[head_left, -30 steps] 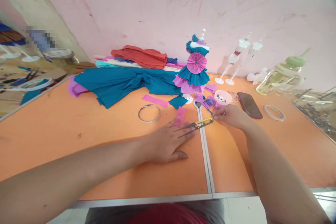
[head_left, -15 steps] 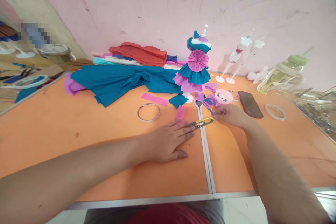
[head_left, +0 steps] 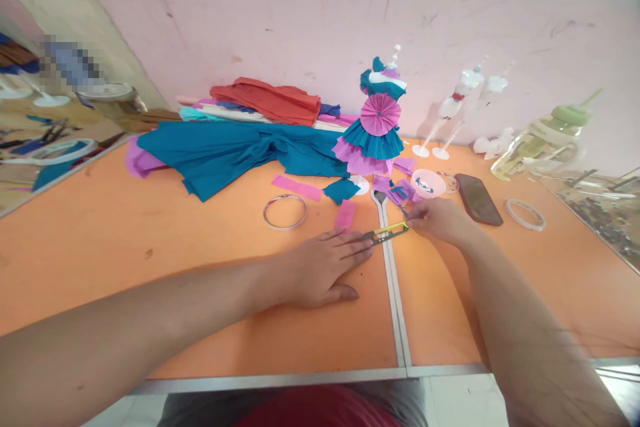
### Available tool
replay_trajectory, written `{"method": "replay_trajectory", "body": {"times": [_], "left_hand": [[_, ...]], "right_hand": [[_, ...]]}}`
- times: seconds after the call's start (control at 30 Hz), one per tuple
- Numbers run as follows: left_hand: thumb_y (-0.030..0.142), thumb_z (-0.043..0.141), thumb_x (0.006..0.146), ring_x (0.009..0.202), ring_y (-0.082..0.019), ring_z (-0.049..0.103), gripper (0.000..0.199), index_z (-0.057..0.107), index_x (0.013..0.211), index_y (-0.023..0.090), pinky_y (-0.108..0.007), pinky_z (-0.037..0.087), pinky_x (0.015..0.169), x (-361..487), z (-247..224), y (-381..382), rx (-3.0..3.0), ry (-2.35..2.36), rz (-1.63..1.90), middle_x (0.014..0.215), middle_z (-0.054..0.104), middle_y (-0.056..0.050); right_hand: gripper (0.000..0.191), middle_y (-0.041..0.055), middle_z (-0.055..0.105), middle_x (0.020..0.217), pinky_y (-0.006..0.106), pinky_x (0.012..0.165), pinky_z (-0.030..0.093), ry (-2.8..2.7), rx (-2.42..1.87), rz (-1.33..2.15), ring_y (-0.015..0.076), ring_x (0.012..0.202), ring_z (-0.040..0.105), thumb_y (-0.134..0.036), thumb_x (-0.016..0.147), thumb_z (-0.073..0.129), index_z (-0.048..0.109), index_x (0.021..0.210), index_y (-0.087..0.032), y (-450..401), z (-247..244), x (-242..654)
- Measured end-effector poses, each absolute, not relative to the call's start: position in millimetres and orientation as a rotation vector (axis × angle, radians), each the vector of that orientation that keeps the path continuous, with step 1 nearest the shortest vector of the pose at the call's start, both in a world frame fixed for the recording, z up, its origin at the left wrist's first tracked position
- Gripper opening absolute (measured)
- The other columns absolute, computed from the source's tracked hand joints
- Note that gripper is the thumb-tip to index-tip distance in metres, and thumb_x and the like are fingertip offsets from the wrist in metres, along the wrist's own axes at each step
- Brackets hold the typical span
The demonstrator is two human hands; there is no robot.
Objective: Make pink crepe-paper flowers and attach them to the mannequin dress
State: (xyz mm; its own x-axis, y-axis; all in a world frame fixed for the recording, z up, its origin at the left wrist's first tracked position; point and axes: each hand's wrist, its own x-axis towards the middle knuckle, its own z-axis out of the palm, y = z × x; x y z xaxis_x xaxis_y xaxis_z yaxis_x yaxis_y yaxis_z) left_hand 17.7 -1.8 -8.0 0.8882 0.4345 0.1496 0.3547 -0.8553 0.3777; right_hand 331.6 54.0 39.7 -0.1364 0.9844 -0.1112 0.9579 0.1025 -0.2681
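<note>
From the head camera, both bare hands work at the orange table (head_left: 125, 240), roughly midway between its near and far edges. The left hand (head_left: 320, 270) lies flat on the tabletop, fingers spread, with its fingertips resting on the left end of a slim black-and-yellow tool (head_left: 391, 228). That tool lies across the pale seam (head_left: 391, 293) running from the table's near edge toward the far edge. The right hand (head_left: 440, 220) has thumb and fingers drawn together in a pinch at the tool's right end; what sits between the fingertips is too small to make out.

Just beyond the left fingers lies a short pink strip (head_left: 345, 215); farther toward the far edge are a longer pink strip (head_left: 297, 187) and a teal scrap (head_left: 341, 191). A thin ring (head_left: 285, 227) lies to the left of these. Beyond the right hand stands a small pink bowl (head_left: 434, 193), with a dark phone (head_left: 479, 200) beside it and a white ring (head_left: 525, 224) toward the right edge.

Along the far edge, a small dress form (head_left: 381, 113) in pleated teal and pink stands upright, a wide teal sheet (head_left: 225, 147) spreads toward the far left corner, and a green-lidded bottle (head_left: 537, 140) occupies the far right corner.
</note>
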Motion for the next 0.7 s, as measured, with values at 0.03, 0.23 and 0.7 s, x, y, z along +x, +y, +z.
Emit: {"method": "replay_trajectory", "body": {"times": [0.03, 0.23, 0.7], "left_hand": [[0.058, 0.045, 0.099, 0.154, -0.032, 0.025, 0.075, 0.031, 0.159, 0.015, -0.049, 0.014, 0.128, 18, -10, -1, 2.752, 0.594, 0.283, 0.166, 0.027, -0.013], [0.063, 0.035, 0.100, 0.156, -0.028, 0.021, 0.077, 0.028, 0.160, 0.015, -0.044, 0.010, 0.128, 17, -13, 0, 2.844, 0.626, 0.221, 0.168, 0.022, -0.010], [0.064, 0.037, 0.100, 0.155, -0.028, 0.022, 0.078, 0.028, 0.160, 0.016, -0.043, 0.009, 0.128, 17, -12, 1, 2.820, 0.618, 0.220, 0.167, 0.024, -0.010]], "right_hand": [[0.014, -0.0017, 0.072, 0.079, 0.027, 0.060, 0.041, -2.264, -1.968, 0.451, 0.0173, 0.074, 0.065, -0.037, 0.076, 0.070, 0.075, 0.085, -0.026, 53, 40, 332], [0.038, -0.0005, 0.073, 0.085, 0.027, 0.066, 0.045, -2.307, -1.876, 0.543, 0.0188, 0.079, 0.067, -0.034, 0.075, 0.074, 0.071, 0.112, -0.027, 50, 41, 333], [0.025, 0.0004, 0.075, 0.086, 0.027, 0.066, 0.043, -2.333, -1.944, 0.331, 0.0184, 0.079, 0.066, -0.038, 0.083, 0.066, 0.076, 0.104, -0.027, 43, 54, 327]]}}
